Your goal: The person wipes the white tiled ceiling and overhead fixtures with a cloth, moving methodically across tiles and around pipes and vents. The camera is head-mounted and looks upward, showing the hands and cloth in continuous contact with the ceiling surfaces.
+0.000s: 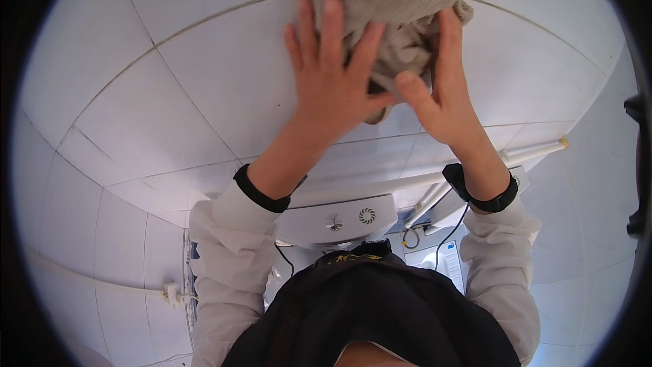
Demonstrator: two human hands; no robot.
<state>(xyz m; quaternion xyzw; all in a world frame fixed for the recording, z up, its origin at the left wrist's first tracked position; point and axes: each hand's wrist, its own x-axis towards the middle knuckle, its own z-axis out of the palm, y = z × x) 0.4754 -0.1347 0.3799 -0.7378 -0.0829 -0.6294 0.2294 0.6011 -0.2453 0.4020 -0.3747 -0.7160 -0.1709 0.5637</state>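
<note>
A crumpled grey-beige cloth [390, 0] is bunched against the white tiled wall [224, 75] at the top of the head view. My left hand [331, 78] lies at the cloth's left side with its fingers spread and pointing up; some fingertips overlap the cloth. On the right side, my right hand [445, 92] curves along the cloth's edge, its thumb apart from the fingers and loose folds between them. Its fingertips are partly hidden behind the cloth. Black bands circle both wrists, below them white sleeves.
Below my hands, a white toilet cistern [336, 221] with a round button stands against the wall. White pipes [536, 153] run along the wall to the right. A black cable [451, 231] hangs near my right sleeve. A white plug [173, 293] sits at the lower left.
</note>
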